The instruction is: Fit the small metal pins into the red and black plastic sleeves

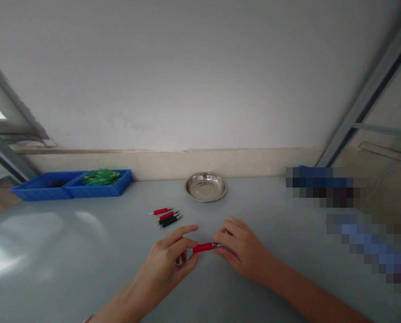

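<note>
A red pen (203, 247) with a metal tip is held level just over the table, between my two hands. My left hand (172, 253) pinches its left end between thumb and fingers, with the index finger raised. At the metal tip, my right hand (239, 244) has its thumb and fingers closed; the fingertips partly hide the tip. Beyond my left hand lies a small group of pens: a red pen (160, 211) a little apart, and another red one beside black pens (172, 221), all with metal tips pointing right.
A round steel dish (206, 199) stands near the wall. At the back left, one blue tray (98, 193) holds green pieces, and the blue tray beside it (42, 194) holds dark ones. A blurred-out area covers the right side. Metal frame posts (362, 103) flank the grey table (86, 260).
</note>
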The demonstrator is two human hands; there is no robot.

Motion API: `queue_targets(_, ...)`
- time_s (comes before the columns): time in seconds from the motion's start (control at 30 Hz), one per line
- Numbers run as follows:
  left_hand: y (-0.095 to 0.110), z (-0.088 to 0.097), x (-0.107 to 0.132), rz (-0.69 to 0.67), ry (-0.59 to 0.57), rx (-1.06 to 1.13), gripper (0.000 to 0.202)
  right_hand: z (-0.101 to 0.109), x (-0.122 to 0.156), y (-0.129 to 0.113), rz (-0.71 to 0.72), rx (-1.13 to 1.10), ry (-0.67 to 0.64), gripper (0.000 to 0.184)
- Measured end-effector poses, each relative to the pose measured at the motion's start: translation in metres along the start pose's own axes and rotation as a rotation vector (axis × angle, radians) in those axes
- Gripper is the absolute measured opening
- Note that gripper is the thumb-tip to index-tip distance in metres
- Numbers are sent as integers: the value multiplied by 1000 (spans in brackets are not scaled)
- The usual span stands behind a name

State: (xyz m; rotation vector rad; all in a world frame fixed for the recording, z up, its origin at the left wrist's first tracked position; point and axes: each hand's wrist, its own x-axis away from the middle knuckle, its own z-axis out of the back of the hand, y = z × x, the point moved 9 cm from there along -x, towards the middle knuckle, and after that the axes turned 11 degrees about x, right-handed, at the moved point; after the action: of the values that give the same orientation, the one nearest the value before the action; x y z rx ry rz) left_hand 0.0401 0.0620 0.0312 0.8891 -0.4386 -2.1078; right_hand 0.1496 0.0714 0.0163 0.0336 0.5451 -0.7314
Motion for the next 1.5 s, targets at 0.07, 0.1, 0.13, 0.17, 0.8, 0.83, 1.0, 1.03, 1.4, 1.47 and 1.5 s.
queue_targets(0.07,1,-1,0,-6,-2,-1,12,0,0,0,2,6,-1,21)
queue_targets(0.1,2,-1,-1,-11,-2,-1,12,-1,0,0,-3,12,-8,23)
queue_targets(0.13,4,-1,-1,-16,-3,-1,12,-1,0,1,-11,17,-19,24)
queue_targets(0.17,4,0,-1,-20,-2,-2,12,-1,-1,1,-19,19,-30,24)
queue_targets(0.8,2,-2,-2,-12,-39,-20,14,-3,-2,-1,-5,-29,-82,20)
queue_targets(0.83,2,-2,-2,-7,-41,-18,14,-3,-2,-1,-6,-35,-82,19)
queue_targets(1.0,-1,-7,-2,22,-111,7,12,0,-1,1,9,-55,-24,20)
queue_targets(1.03,-1,-8,-2,31,-129,5,12,1,-1,1,7,-56,-13,21)
queue_targets(1.4,1,-7,0,41,-109,-37,12,6,0,-4,14,-1,-2,22)
queue_targets(1.47,3,-9,2,20,-113,-46,14,3,0,-4,4,7,-18,21)
queue_targets(1.5,4,-10,3,12,-118,-50,15,2,0,-3,-2,11,-28,20)
